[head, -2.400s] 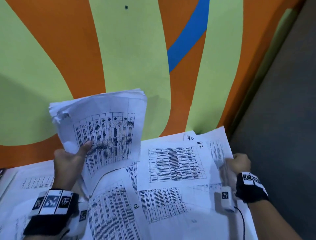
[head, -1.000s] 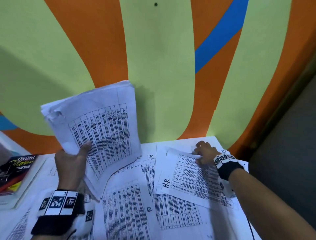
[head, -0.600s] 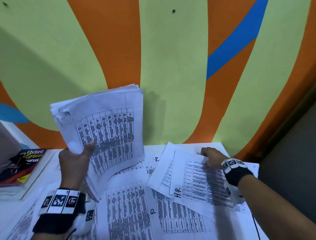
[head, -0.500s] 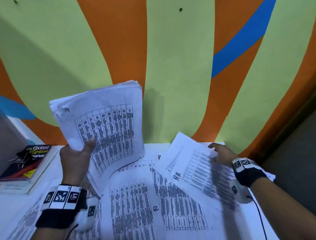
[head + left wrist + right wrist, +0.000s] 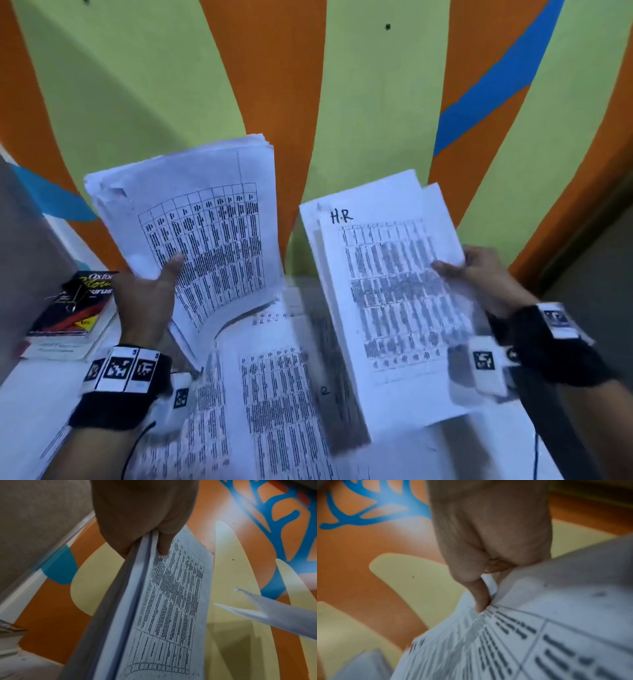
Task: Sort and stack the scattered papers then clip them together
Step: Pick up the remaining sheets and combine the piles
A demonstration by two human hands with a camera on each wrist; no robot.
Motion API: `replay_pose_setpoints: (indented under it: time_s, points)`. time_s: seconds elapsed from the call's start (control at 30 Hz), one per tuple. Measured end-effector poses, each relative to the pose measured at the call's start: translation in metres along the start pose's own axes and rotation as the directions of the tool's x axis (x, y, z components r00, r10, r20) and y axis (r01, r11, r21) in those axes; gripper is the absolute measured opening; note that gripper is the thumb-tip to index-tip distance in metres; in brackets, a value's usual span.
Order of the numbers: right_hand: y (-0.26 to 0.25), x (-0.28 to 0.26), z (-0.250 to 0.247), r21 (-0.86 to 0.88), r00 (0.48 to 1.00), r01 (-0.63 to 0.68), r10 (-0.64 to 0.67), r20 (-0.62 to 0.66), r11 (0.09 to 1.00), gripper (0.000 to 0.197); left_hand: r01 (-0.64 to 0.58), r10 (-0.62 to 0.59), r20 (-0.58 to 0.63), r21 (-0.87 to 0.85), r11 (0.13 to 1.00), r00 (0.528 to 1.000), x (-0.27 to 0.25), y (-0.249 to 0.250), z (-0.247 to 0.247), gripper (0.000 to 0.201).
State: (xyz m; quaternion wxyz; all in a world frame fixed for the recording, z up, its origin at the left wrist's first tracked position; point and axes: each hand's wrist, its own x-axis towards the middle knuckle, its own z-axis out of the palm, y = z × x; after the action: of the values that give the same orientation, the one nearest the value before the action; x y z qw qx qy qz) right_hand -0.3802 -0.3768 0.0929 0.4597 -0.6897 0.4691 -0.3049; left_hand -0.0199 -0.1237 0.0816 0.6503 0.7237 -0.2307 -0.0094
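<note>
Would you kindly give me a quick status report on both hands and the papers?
Left hand grips stacked papers. Right hand pinches H.R sheets, lifted. Loose sheets remain on table. No clip seen.

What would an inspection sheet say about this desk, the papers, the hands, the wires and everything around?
Surface: white table, mostly covered by loose printed sheets.
Job's things: thick paper stack held up; smaller bunch marked "H.R" held up beside it, apart. No clip seen.
Clutter: Oxford book on other books at the left edge.
Grippers: left hand grips the thick stack; right hand pinches the H.R bunch.
Cables: thin black wires run from both wrist cameras.
Surroundings: orange, green and blue painted wall.
</note>
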Motion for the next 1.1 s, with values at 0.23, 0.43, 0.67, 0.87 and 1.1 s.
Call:
replay_pose_setpoints:
  time_s: [0.23, 0.43, 0.67, 0.87, 1.1]
  points:
    - [0.103, -0.022, 0.096, -0.479, 0.865, -0.497, 0.456, -0.209, 0.723, 0.041, 0.042, -0.040, -0.081, 0.017, 0.999, 0.996, 0.005, -0.018, -0.046, 0.070]
    - [0.118, -0.033, 0.130, -0.600, 0.805, -0.576, 0.515, -0.295, 0.556, 0.043, 0.035, -0.036, -0.057, -0.027, 0.999, 0.998, 0.000, -0.022, -0.050, 0.069]
    - [0.124, -0.025, 0.134, -0.420, 0.789, -0.613, 0.485, -0.378, 0.669, 0.029, 0.067, -0.066, 0.040, -0.030, 0.997, 0.997, -0.006, -0.028, -0.042, 0.047]
    - [0.089, -0.035, 0.080, -0.396, 0.930, -0.365, 0.316, -0.186, 0.843, 0.019, 0.076, -0.074, 0.093, -0.020, 0.997, 0.993, 0.000, -0.031, -0.040, 0.043]
    - [-0.043, -0.058, 0.002, -0.328, 0.937, 0.190, -0.271, -0.221, 0.925, 0.021, 0.093, -0.090, 0.130, -0.021, 0.995, 0.987, 0.012, -0.034, -0.025, 0.042]
